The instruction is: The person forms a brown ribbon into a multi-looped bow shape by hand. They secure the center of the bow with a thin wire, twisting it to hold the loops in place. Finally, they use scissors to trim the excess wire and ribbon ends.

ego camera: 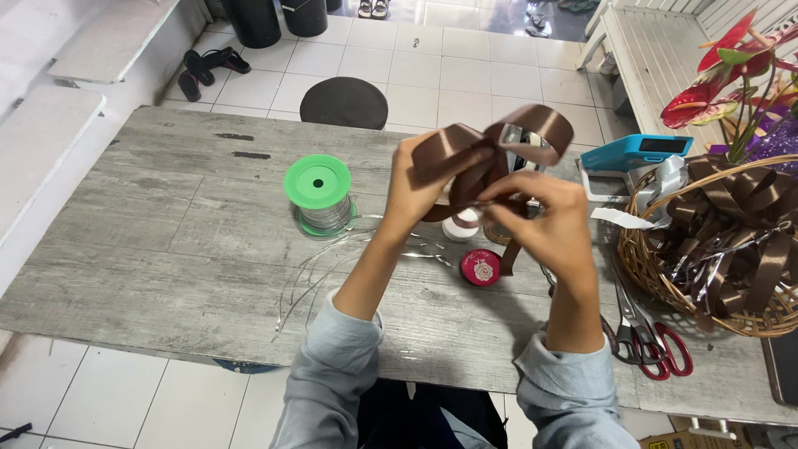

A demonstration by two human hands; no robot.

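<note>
Near the centre of the frame, both hands hold a looped brown ribbon (pixel 499 145) above the bench (pixel 166 249). Left hand (pixel 428 187) has its grip pinched on the loops' gathered middle; right hand (pixel 544 220), just beside it at lower right, pinches a strand there too. Loops rise up and to the right of both grips. Below lie a small red round tin (pixel 481 268) and thin wire (pixel 332 266) from a green spool (pixel 318 193). Far right sit a wicker basket (pixel 648 266) of bows and red-handled scissors (pixel 657 345).
</note>
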